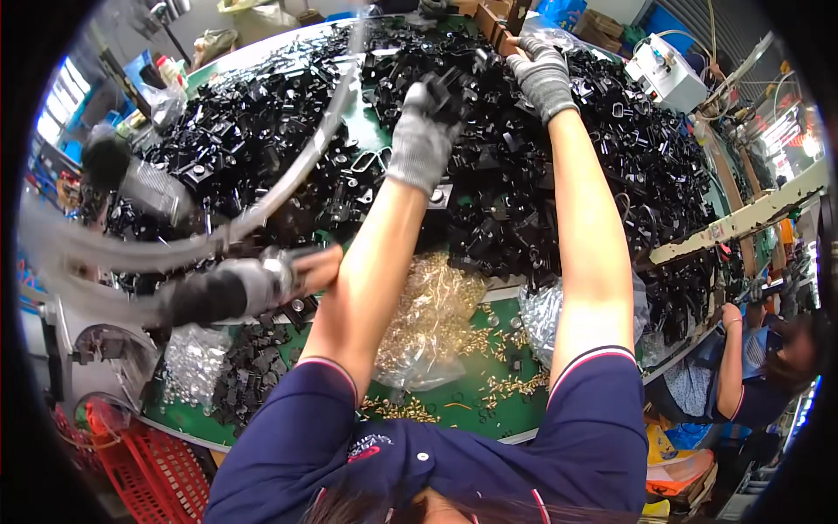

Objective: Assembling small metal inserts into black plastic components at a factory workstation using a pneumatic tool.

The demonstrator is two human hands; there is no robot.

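Right, head view only. Left hand (425,131), grey knit glove, is closed around a small black plastic part (449,87) lifted just above the big heap of black plastic parts (524,192) covering the green worktable (454,406). Right hand (543,74), same glove, reaches further out with its fingers curled down into the heap near a cardboard box (497,22); I cannot tell if it grips anything, since the fingertips are buried and blurred.

Near the body sits a clear bag of small brass pieces (428,323), with loose brass bits scattered on the table. At left a powered screwdriver (231,293) hangs on a curved hose (297,170). A second person (751,367) sits at far right.

Risks:
- The held part could slip from the gloved fingers and drop back into identical parts, lost.
- The right hand raking could push parts off the far edge.
- Either forearm could drag across the bag and spill more brass pieces.
- The hose crosses the reach and could snag the left arm.
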